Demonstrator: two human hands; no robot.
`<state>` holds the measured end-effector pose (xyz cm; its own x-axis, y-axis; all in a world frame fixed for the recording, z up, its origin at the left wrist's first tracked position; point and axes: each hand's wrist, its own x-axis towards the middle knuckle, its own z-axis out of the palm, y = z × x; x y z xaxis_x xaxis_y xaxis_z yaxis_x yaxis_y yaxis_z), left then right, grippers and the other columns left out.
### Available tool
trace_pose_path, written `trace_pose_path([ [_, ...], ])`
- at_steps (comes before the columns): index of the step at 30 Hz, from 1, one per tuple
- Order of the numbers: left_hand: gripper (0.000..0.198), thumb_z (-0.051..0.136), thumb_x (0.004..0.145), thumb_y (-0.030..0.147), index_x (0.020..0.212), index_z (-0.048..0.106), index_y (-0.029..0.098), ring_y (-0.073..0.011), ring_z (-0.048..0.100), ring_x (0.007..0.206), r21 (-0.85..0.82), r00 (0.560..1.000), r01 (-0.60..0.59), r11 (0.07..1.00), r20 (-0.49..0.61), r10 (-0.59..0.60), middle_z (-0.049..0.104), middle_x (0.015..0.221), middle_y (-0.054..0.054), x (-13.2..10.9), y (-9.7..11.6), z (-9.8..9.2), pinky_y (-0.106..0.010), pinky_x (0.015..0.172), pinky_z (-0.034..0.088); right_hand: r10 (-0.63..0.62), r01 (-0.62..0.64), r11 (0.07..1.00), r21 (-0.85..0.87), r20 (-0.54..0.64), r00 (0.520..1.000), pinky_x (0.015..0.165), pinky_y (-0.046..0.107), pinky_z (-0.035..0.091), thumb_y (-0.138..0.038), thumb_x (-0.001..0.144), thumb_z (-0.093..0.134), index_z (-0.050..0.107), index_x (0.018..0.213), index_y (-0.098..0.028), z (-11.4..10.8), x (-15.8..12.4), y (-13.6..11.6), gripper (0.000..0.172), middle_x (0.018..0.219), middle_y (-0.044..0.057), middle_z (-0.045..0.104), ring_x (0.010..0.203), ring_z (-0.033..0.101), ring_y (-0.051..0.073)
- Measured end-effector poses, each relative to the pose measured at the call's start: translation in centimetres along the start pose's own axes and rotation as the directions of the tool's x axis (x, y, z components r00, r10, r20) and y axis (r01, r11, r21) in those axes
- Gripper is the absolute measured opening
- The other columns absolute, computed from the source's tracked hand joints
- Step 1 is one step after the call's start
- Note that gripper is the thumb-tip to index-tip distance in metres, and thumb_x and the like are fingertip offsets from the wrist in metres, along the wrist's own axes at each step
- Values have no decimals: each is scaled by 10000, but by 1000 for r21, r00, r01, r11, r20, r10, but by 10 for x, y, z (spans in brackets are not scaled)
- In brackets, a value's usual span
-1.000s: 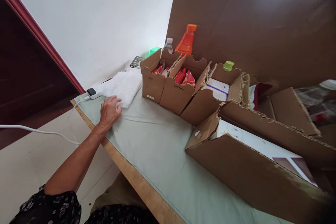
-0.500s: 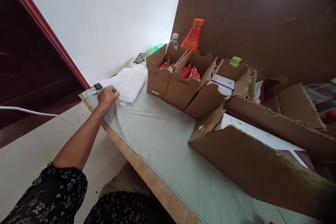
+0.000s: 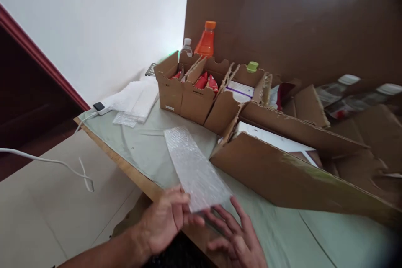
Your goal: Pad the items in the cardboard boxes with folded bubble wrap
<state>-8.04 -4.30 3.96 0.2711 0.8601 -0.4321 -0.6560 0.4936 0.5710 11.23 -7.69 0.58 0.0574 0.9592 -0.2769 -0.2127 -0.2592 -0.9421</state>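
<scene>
A long, flat bubble wrap bag [image 3: 196,167] stretches away from me over the pale green tablecloth. My left hand [image 3: 168,217] is closed on its near left corner, thumb on top and fingers underneath. My right hand [image 3: 237,234] is at the near right corner with its fingers spread; the fingertips are at or just under the edge, and I cannot tell whether they touch it. More bubble wrap bags [image 3: 138,98] lie in a loose stack farther back on the left.
Open cardboard boxes [image 3: 171,96] line the back of the table, holding red packets [image 3: 205,81] and a white box [image 3: 273,136]. An orange bottle [image 3: 205,42] stands behind. A white device [image 3: 99,108] with a cable sits at the left table corner.
My left hand has moved from the stack at the left corner towards me, bringing one bubble wrap bag. My right hand has come into view. The camera view has shifted to the right.
</scene>
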Motion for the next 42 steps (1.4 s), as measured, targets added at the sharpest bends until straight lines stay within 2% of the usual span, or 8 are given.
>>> trace_pose_path([
  [7, 322, 767, 835, 463, 915, 795, 152, -158, 690, 832, 546, 829, 249, 800, 306, -467, 783, 956, -94, -22, -30, 4, -279, 794, 525, -32, -48, 951, -305, -253, 967, 628, 290, 555, -607, 841, 737, 359, 1587, -189, -44, -1, -27, 935, 847, 40, 743, 662, 668, 183],
  [11, 162, 632, 930, 324, 925, 753, 217, -192, 703, 917, 830, 946, -216, 514, 309, -100, 767, 956, -49, -13, -3, -6, -321, 846, 546, -292, -11, 714, -700, -312, 904, 730, 336, 577, -588, 881, 659, 540, 1467, -184, -113, -8, -28, 722, 935, 74, 762, 807, 717, 228],
  [16, 292, 576, 920, 135, 1160, 689, 258, -259, 669, 1190, 750, 677, -645, -144, 649, 347, 734, 1232, -96, 4, -10, -6, -413, 978, 583, -741, 93, 239, -967, -120, 661, 947, 520, 546, -406, 971, 603, 599, 1377, -162, -130, -18, -24, 474, 1332, 200, 664, 1186, 647, 352],
  [20, 435, 543, 916, 106, 1329, 634, 212, -346, 476, 1455, 625, 647, -655, -425, 754, 111, 589, 1503, -151, 14, -32, 2, -580, 1125, 499, -653, 368, 48, -929, 249, 715, 1027, 516, 501, -175, 977, 560, 590, 1368, -209, -72, -16, -17, 393, 1395, 163, 642, 1290, 593, 315],
  [24, 475, 546, 897, 87, 1351, 615, 209, -342, 475, 1462, 551, 689, -659, -512, 715, -116, 560, 1542, -134, 22, -38, -2, -640, 1185, 412, -415, 486, 39, -873, 428, 803, 1066, 519, 458, -169, 960, 560, 646, 1296, -193, -55, -9, -5, 347, 1447, 125, 635, 1360, 550, 317],
  [28, 537, 561, 898, 103, 1418, 553, 233, -313, 381, 1527, 549, 684, -693, -468, 706, -184, 473, 1618, -110, 24, -33, -9, -626, 1222, 364, -502, 339, -54, -939, 319, 804, 1035, 506, 450, -267, 1013, 551, 637, 1310, -183, -123, -30, 2, 320, 1408, 141, 660, 1340, 570, 328],
  [33, 430, 558, 967, 171, 1390, 548, 249, -315, 471, 1434, 618, 652, -642, -454, 752, 100, 580, 1484, -124, 24, -18, -8, -550, 1143, 458, -657, 84, -25, -996, 80, 750, 977, 474, 493, -307, 1028, 541, 667, 1181, -166, -180, -59, -12, 243, 1244, 157, 722, 1167, 669, 319],
  [42, 282, 601, 918, 525, 964, 633, 249, -327, 627, 815, 713, 721, -228, -663, 582, 376, 678, 889, -86, 39, -3, -38, -484, 732, 505, -579, 222, -128, -967, 254, 774, 915, 470, 520, -379, 1025, 506, 667, 1178, -174, -149, 2, -7, 302, 1350, 167, 674, 1210, 628, 337],
])
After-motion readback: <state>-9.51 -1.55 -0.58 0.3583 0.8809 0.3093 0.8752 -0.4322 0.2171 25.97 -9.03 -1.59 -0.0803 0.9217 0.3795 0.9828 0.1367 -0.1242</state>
